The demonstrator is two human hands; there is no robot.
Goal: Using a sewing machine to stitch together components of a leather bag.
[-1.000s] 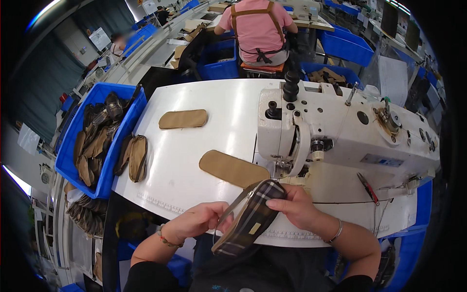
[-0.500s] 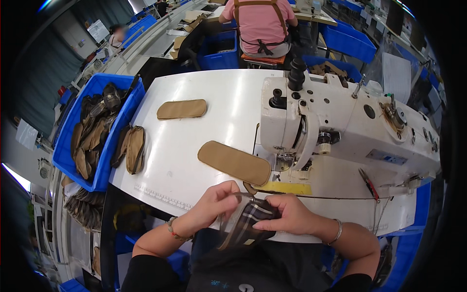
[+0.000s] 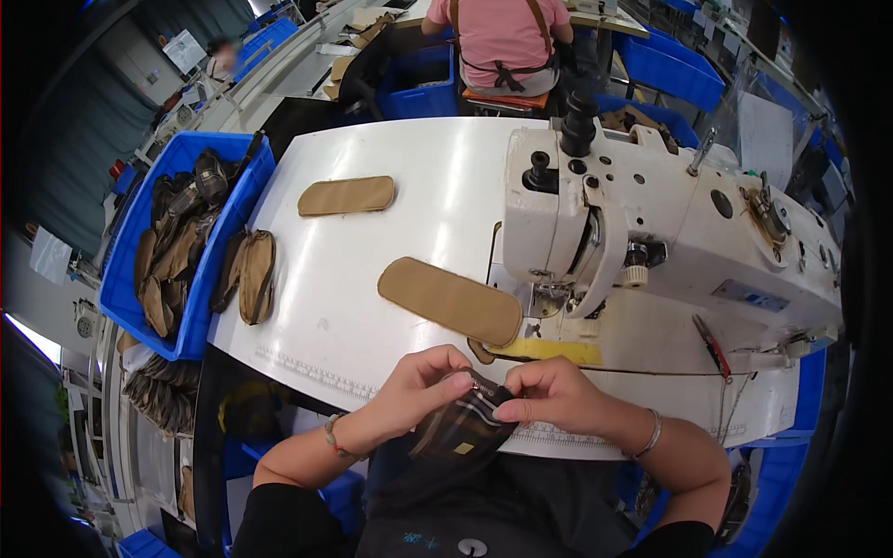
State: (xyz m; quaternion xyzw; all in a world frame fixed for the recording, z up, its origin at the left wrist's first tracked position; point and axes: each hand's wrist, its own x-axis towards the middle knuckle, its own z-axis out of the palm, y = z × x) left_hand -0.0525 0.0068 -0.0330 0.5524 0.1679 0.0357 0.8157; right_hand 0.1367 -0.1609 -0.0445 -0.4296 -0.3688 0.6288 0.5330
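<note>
Over the table's front edge I hold a dark plaid zippered pouch [image 3: 454, 433] with a small pale label near its lower end. My left hand [image 3: 423, 389] pinches its upper left edge by the zipper, thumb against index finger. The thumb and bent fingers of my right hand [image 3: 556, 398] grip the upper right edge. A metallic zipper part shows between the two hands. Just beyond them lies a tan rounded-end fabric panel [image 3: 450, 301], its right end close to the needle area of a white sewing machine [image 3: 670, 251].
A second tan panel [image 3: 346, 196] lies farther back. At the left, a blue bin [image 3: 193, 325] holds several brown and dark pouches, with more tan pieces [image 3: 256, 279] beside it. Red-handled snips [image 3: 712, 346] rest under the machine's arm. A person in pink [image 3: 500, 42] sits ahead.
My left thumb has come over the zipper edge and my right fingers have closed in nearer to it. The pouch has tilted and sits lower. The view has shifted slightly.
</note>
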